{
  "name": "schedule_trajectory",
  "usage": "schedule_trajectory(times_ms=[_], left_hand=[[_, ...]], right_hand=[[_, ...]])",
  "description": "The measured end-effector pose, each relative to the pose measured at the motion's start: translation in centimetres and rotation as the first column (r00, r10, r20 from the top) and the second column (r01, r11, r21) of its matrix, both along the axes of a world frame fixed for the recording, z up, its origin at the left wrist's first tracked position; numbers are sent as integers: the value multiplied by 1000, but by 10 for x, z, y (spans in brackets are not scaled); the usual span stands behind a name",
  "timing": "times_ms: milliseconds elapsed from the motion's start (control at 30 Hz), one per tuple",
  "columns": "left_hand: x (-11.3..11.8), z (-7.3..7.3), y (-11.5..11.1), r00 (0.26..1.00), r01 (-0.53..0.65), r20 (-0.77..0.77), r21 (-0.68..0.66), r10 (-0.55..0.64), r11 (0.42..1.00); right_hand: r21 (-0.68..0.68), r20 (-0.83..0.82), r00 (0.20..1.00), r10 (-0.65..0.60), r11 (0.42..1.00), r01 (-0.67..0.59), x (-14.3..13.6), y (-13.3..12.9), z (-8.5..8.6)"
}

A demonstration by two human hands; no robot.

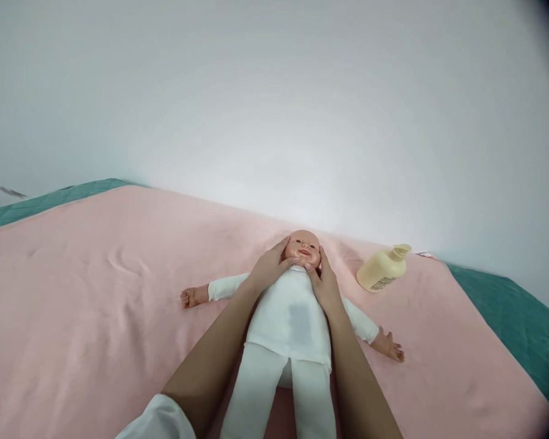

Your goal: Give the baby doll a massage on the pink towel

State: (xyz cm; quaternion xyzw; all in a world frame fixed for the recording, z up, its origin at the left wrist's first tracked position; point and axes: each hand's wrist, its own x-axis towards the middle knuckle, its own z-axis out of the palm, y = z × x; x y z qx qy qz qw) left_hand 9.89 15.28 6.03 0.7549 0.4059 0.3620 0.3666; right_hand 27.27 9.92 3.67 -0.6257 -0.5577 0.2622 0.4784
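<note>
A baby doll (293,311) in a white top and white trousers lies on its back on a pink blanket (96,292), arms spread to the sides. My left hand (272,266) cups one side of the doll's head, its thumb at the chin. On the other side my right hand (324,280) holds the head the same way, thumb also near the chin. Both palms rest by the neck and shoulders, and the fingers behind the head are partly hidden. A grey patch shows on the front of the top.
To the right of the doll's head, a pale yellow pump bottle (381,269) stands tilted on the blanket. Green quilted cloth (507,311) shows beyond the blanket's edges at both sides. A plain pale wall (256,110) rises behind.
</note>
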Motion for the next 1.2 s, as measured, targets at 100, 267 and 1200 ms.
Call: schedule_trajectory(times_ms=[100,267,1200], left_hand=[[-2,2,1,1000,13,-22,11,-13,1000],[-5,3,2,999,32,-38,-15,-33,999],[6,-11,5,977,-1,212,-79,17,997]], right_hand=[[22,-35,999,34,999,-33,3,0,1],[14,-140,986,94,996,-93,11,0,5],[-18,-161,987,-29,999,27,-2,2,3]])
